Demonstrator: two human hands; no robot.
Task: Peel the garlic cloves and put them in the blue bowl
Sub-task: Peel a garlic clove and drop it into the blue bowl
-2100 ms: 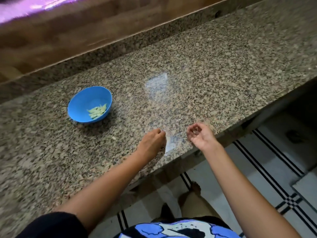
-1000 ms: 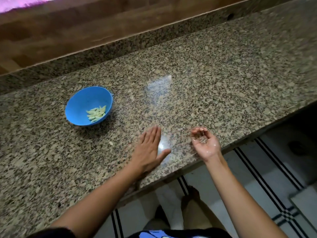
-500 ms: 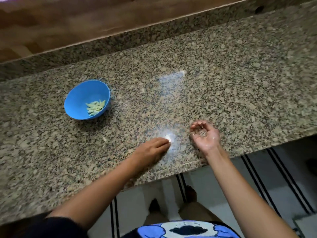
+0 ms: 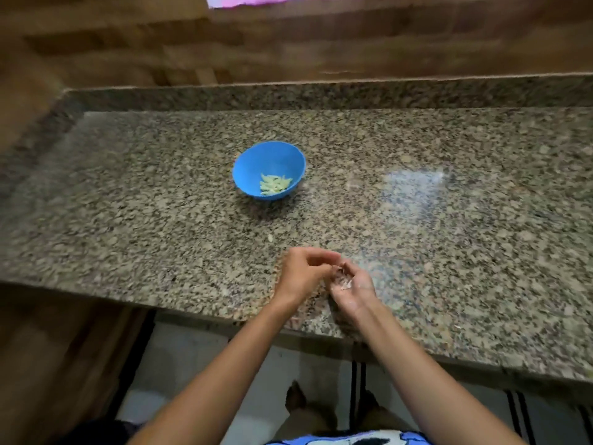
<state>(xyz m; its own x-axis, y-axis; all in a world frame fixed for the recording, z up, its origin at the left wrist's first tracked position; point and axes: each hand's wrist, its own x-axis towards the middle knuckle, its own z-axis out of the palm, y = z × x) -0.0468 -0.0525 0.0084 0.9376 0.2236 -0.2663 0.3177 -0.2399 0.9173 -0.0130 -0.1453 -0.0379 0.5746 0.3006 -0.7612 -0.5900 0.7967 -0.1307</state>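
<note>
Once apart, left hand (image 4: 300,273) meets right hand (image 4: 351,282).

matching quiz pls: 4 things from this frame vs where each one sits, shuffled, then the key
Things:
1. blue bowl
2. peeled garlic cloves
3. loose pale bit
4. garlic skins

Places:
A. cupped in the right hand, where the left hand reaches in
B. alone on the granite counter, between bowl and hands
C. piled inside the bowl
D. standing on the counter, beyond the hands

Pairs: 1-D, 2-C, 3-B, 4-A
</note>
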